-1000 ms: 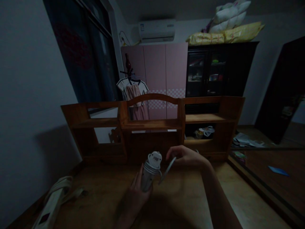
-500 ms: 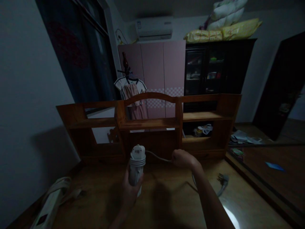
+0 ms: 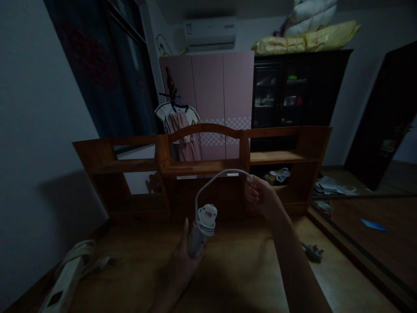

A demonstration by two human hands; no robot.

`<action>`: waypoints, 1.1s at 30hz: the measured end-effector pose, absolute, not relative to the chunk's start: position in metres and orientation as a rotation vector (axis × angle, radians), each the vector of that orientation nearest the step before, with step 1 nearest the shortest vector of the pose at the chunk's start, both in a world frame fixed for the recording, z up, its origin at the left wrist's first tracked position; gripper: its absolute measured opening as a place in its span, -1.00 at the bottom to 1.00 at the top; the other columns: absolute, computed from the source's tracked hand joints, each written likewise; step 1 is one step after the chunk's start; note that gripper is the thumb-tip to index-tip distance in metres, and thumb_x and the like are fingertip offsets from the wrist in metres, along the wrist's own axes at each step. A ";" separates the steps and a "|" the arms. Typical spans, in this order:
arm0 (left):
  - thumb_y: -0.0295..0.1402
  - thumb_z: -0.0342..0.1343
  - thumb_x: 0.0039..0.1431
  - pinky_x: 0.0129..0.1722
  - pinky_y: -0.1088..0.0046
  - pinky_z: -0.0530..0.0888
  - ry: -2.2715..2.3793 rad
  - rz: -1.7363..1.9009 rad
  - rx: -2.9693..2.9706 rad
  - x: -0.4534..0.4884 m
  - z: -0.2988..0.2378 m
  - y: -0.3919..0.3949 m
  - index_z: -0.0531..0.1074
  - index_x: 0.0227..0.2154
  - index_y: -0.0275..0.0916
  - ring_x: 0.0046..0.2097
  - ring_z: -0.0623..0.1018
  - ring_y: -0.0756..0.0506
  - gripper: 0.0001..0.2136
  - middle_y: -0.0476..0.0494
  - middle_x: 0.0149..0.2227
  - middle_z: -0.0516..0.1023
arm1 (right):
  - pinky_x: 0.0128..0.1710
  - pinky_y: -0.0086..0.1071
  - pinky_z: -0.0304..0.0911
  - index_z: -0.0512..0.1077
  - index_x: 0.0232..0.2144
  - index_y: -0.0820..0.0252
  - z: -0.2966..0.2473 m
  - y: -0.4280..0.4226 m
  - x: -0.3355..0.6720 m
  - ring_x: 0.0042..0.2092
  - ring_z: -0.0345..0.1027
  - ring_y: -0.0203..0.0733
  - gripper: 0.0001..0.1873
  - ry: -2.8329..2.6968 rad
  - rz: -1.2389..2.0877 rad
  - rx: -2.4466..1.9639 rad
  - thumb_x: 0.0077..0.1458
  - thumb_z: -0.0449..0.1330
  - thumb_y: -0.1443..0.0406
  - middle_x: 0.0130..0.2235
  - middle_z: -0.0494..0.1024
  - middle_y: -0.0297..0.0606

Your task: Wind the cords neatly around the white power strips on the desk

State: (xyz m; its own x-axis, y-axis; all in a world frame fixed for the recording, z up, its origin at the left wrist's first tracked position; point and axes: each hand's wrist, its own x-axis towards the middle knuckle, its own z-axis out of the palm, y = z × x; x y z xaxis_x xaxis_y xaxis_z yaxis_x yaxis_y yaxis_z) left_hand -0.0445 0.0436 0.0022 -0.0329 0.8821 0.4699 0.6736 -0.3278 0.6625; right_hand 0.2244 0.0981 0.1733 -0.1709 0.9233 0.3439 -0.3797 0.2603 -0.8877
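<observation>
My left hand is closed around a white power strip, its end tilted up and away from me. Several turns of the strip's pale cord are wound near that far end. From there the cord arcs up and over to the right into my right hand, whose fingers pinch it in front of the wooden shelf. A grey plug lies on the wooden surface beyond my right forearm; the cord between plug and hand is partly hidden by that arm.
Another white power strip, cord wrapped round its end, lies at the lower left by the wall. A low wooden shelf unit spans the far edge of the wooden surface. On the right runs a raised edge.
My right hand has risen and moved slightly right, lifting the cord from nearly straight into an arch. The power strip has tilted and shifted right. The plug has moved a little.
</observation>
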 end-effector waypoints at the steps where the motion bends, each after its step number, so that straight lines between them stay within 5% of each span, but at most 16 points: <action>1: -0.29 0.17 0.04 -0.10 0.26 0.49 1.685 1.288 1.943 -0.045 0.003 0.045 -0.19 0.32 -0.06 0.00 0.53 -0.23 -0.16 -0.25 0.14 0.37 | -0.70 -0.56 -0.25 0.15 -0.49 0.14 0.178 0.092 0.226 -0.67 -0.24 -0.47 -0.78 -1.206 1.325 -0.509 0.05 0.15 0.24 -0.65 0.00 -0.56; 6: -0.24 0.18 0.04 0.06 0.24 0.38 1.632 1.504 1.709 -0.049 0.001 0.057 -0.06 0.29 -0.06 0.18 0.36 -0.22 -0.23 -0.21 0.23 0.25 | -0.66 -0.50 -0.15 0.15 -0.58 0.15 0.189 0.071 0.237 -0.63 -0.33 -0.41 -0.62 -1.113 1.229 -0.321 0.16 0.10 0.09 -0.65 -0.14 -0.54; 10: -0.18 0.16 0.07 0.17 0.19 0.26 1.576 1.638 1.578 -0.051 -0.003 0.063 -0.02 0.28 -0.11 0.24 0.26 -0.20 -0.26 -0.21 0.26 0.19 | -0.65 -0.49 -0.20 0.25 -0.54 0.16 0.186 0.074 0.250 -0.62 -0.29 -0.42 -0.65 -1.160 1.039 -0.506 0.10 0.19 0.08 -0.63 -0.07 -0.54; 16: -0.18 0.16 0.07 0.14 0.24 0.31 1.592 1.612 1.669 -0.047 0.003 0.055 -0.05 0.29 -0.11 0.20 0.32 -0.20 -0.24 -0.20 0.23 0.24 | -0.59 -0.48 -0.03 0.43 -0.33 0.24 0.166 0.095 0.263 -0.56 0.11 -0.36 -0.59 -1.582 0.818 -1.116 0.06 0.16 -0.02 -0.58 0.28 -0.41; 21: -0.21 0.18 0.03 0.08 0.26 0.38 1.637 1.483 1.841 -0.043 0.006 0.042 -0.15 0.31 -0.09 0.18 0.36 -0.21 -0.16 -0.21 0.24 0.23 | -0.47 -0.45 0.13 0.48 -0.39 0.25 0.148 0.103 0.246 -0.42 0.32 -0.24 -0.61 -1.903 0.515 -1.351 0.10 0.11 0.03 -0.47 0.48 -0.26; 25: -0.26 0.21 0.00 0.08 0.25 0.40 1.593 1.443 2.018 -0.045 0.002 0.037 -0.21 0.31 -0.07 0.17 0.36 -0.21 -0.11 -0.21 0.26 0.19 | -0.47 -0.47 0.16 0.50 -0.26 0.23 0.137 0.104 0.224 -0.44 0.38 -0.24 -0.65 -2.167 0.640 -1.333 0.06 0.17 0.08 -0.47 0.53 -0.27; 29: -0.28 0.21 0.01 0.12 0.18 0.36 1.503 1.470 2.130 -0.048 -0.005 0.038 -0.21 0.31 -0.10 0.21 0.30 -0.24 -0.11 -0.26 0.27 0.16 | -0.37 -0.48 0.24 0.46 -0.09 0.14 0.117 0.112 0.197 -0.31 0.43 -0.20 -0.48 -2.364 0.822 -1.058 -0.20 0.34 0.30 -0.31 0.59 -0.33; 33: -0.30 0.21 0.02 0.08 0.18 0.39 1.470 1.472 2.180 -0.052 -0.013 0.040 -0.23 0.31 -0.13 0.20 0.33 -0.24 -0.11 -0.30 0.25 0.20 | -0.42 -0.46 0.28 0.53 -0.39 0.15 0.092 0.123 0.165 -0.39 0.38 -0.22 -0.65 -2.367 1.027 -0.816 -0.39 0.36 0.41 -0.41 0.57 -0.43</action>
